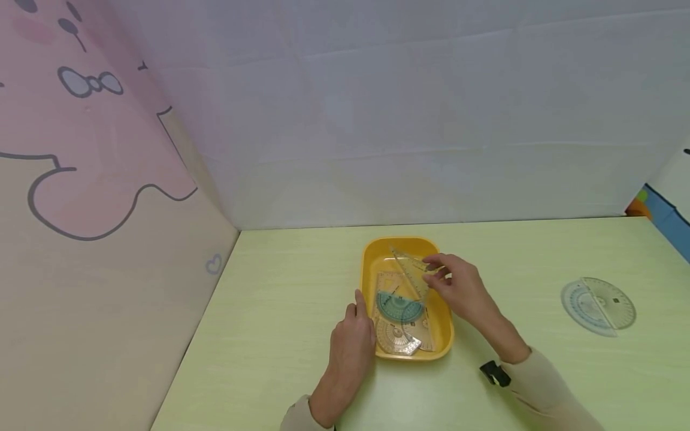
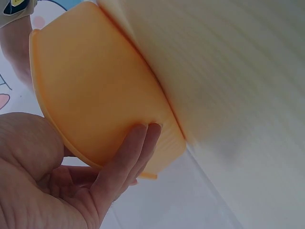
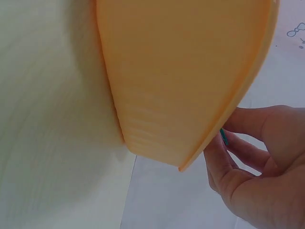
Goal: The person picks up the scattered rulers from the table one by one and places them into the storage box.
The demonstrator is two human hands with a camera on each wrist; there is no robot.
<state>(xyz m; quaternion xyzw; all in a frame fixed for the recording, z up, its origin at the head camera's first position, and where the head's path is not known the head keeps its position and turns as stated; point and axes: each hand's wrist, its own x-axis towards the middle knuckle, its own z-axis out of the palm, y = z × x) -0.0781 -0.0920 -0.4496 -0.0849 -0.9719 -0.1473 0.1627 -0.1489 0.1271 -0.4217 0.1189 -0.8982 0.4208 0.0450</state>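
Note:
A yellow tray (image 1: 443, 335) sits on the table, holding a teal protractor (image 1: 399, 306), a clear protractor (image 1: 396, 338) and other clear, overlapping measuring pieces. My right hand (image 1: 458, 284) pinches a clear triangular set square (image 1: 411, 272), slanted over the tray's upper part. In the right wrist view, the tray wall (image 3: 176, 81) partly hides those fingers, and a teal sliver (image 3: 224, 137) shows between them. With the left hand (image 1: 353, 338) I grip the tray's left side. Its fingers (image 2: 126, 157) press the outer wall in the left wrist view; the thumb's tip is hidden behind the rim.
To the right, two clear half-round protractors (image 1: 599, 305) lie with their straight edges together on the pale green table (image 1: 280, 299). A white sheet (image 1: 404, 120) rises behind the table. The left wall (image 1: 108, 287) carries a pink cartoon print.

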